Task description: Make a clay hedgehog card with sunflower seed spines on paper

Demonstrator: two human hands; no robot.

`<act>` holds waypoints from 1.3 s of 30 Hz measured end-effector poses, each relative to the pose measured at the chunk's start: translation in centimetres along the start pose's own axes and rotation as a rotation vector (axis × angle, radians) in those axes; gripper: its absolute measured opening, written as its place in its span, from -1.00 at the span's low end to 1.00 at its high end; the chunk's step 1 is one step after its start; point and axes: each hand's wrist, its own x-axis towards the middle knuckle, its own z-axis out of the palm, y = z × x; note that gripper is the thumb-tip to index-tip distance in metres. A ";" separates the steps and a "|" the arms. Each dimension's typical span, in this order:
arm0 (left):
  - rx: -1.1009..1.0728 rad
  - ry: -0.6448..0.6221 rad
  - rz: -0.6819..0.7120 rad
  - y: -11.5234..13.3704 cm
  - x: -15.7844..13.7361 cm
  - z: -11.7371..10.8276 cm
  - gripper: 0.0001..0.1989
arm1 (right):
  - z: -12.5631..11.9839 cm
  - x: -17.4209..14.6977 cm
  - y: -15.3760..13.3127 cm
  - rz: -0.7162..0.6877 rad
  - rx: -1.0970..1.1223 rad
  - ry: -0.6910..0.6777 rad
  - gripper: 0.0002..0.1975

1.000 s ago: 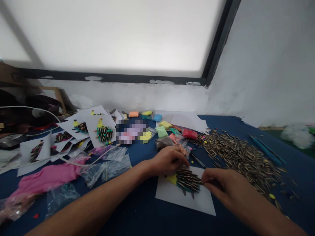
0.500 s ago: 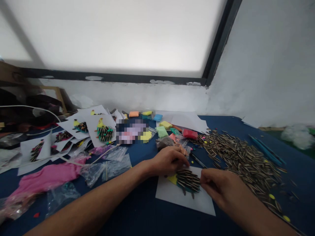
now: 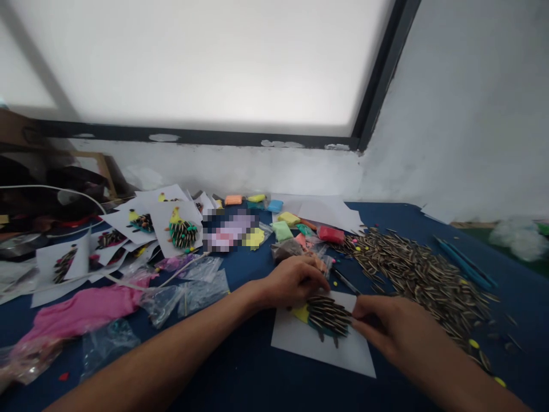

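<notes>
A white paper sheet lies before me with a hedgehog figure on it. The hedgehog has a yellow face, a teal body and a back of striped sunflower seeds. Over the sheet's upper edge rests my left hand, just above the hedgehog, fingers bent and somewhat apart with nothing visible in them; some fingertips are hidden. At the hedgehog's right end, my right hand pinches a sunflower seed between thumb and forefinger. Most of that seed is covered by the fingers.
A wide heap of sunflower seeds spreads to the right, with blue tweezers beyond. Coloured clay packets, including a red one, lie behind my hands. Finished hedgehog cards, pink clay and plastic bags cover the left.
My right hand has shifted slightly right, away from the hedgehog's rear end. The left hand and the paper stay where they were.
</notes>
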 end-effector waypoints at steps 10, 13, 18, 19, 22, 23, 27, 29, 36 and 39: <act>0.004 -0.010 -0.016 0.2 0.0 -0.1 -0.78 | -1.8 0.7 4.0 0.303 -0.221 0.102 -0.81; 0.003 0.000 -0.005 0.2 0.0 -0.1 -0.77 | -1.9 1.2 4.9 0.318 -0.244 0.101 -0.78; 0.003 -0.005 -0.014 0.0 0.0 0.0 -0.77 | -1.0 1.6 5.5 0.251 -0.206 0.177 -0.77; 0.005 -0.005 -0.016 0.0 0.0 0.1 -0.77 | -0.8 1.7 5.6 0.234 -0.198 0.184 -0.77; 0.005 0.005 -0.012 -0.1 0.0 0.2 -0.77 | -0.5 1.8 5.5 0.203 -0.186 0.180 -0.78; 0.001 0.006 -0.008 -0.1 0.0 0.2 -0.77 | -0.5 1.8 5.5 0.204 -0.189 0.179 -0.78; -0.020 0.015 0.013 -0.1 0.0 0.1 -0.77 | -0.5 1.9 5.9 0.220 -0.210 0.207 -0.72; -0.020 0.018 0.013 -0.1 0.0 0.1 -0.77 | -0.4 2.0 6.3 0.220 -0.220 0.216 -0.71; -0.019 0.031 0.033 -0.2 -0.1 0.2 -0.76 | 0.0 2.2 6.6 0.185 -0.203 0.199 -0.75; -0.010 0.020 0.004 -0.2 -0.1 0.2 -0.76 | 0.0 2.4 6.3 0.183 -0.190 0.201 -0.76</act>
